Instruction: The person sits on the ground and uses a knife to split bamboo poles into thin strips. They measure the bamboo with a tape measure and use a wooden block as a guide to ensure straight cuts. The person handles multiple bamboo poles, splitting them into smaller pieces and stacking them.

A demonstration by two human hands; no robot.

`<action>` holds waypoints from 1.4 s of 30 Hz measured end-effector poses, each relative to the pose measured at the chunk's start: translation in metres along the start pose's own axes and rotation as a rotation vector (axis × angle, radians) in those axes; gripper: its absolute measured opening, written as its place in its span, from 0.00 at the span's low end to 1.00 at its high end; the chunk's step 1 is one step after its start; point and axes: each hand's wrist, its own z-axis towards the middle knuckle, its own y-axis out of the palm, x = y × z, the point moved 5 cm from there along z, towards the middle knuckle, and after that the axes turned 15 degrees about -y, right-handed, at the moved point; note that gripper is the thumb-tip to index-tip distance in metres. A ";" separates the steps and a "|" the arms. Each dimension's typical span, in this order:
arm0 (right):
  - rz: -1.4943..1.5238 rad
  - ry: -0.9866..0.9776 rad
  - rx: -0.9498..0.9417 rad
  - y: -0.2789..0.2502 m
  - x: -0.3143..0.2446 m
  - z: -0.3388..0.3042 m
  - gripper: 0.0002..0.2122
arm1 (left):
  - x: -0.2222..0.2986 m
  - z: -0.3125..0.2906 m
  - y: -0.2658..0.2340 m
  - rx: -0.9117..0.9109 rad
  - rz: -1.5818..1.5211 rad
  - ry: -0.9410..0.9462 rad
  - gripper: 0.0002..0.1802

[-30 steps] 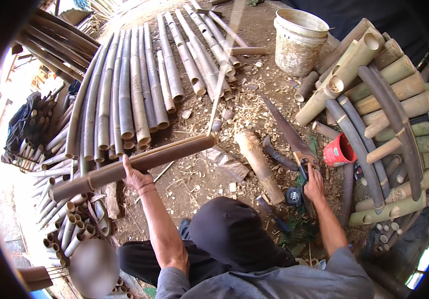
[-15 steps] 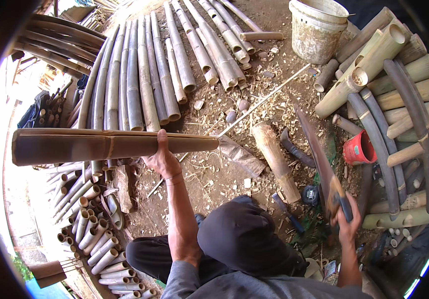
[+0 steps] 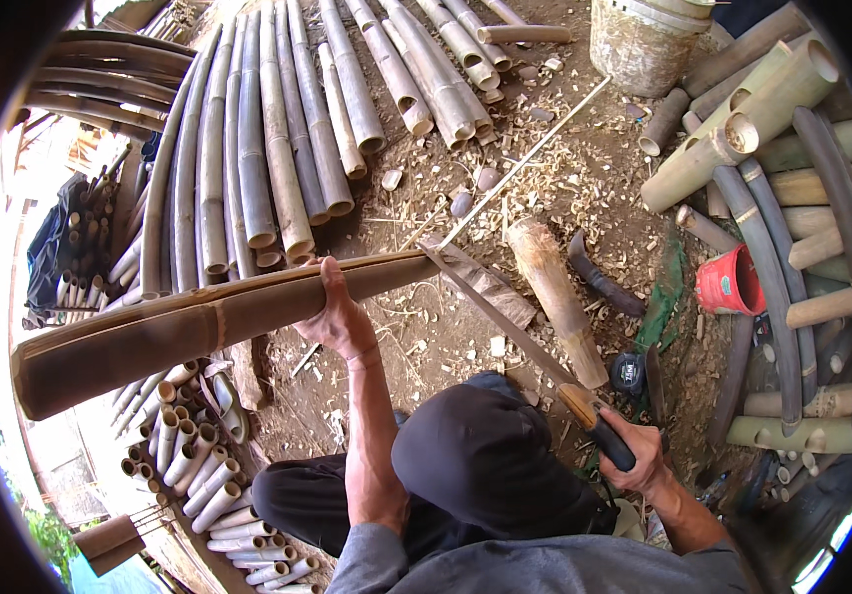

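My left hand (image 3: 338,319) grips a thick brown length of split bamboo (image 3: 139,343) from below, with the thumb over its top edge. The bamboo slants across the left half of the view, its wide end low at the left and its narrow end toward the middle. In my right hand (image 3: 638,457) is a handsaw (image 3: 525,345) with a long dark blade and a wood and black handle. The blade's tip overlaps the bamboo's narrow end; whether they touch, I cannot tell. A pale short log (image 3: 554,302) stands just beyond the blade.
Long bamboo poles (image 3: 259,148) lie side by side at the far left. Short cut tubes (image 3: 210,485) are heaped at the lower left. A dirty bucket (image 3: 644,49), a red cup (image 3: 728,282) and stacked bamboo (image 3: 822,188) are on the right. A tape measure (image 3: 626,373) rests near the log.
The saw has swung left from the right side, bringing its tip to the bamboo's narrow end. The bamboo's wide end has dropped, so it now tilts. My head view has shifted slightly.
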 end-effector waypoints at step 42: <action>0.097 0.010 0.125 0.142 0.113 0.100 0.29 | -0.008 0.002 0.002 0.031 0.099 0.017 0.14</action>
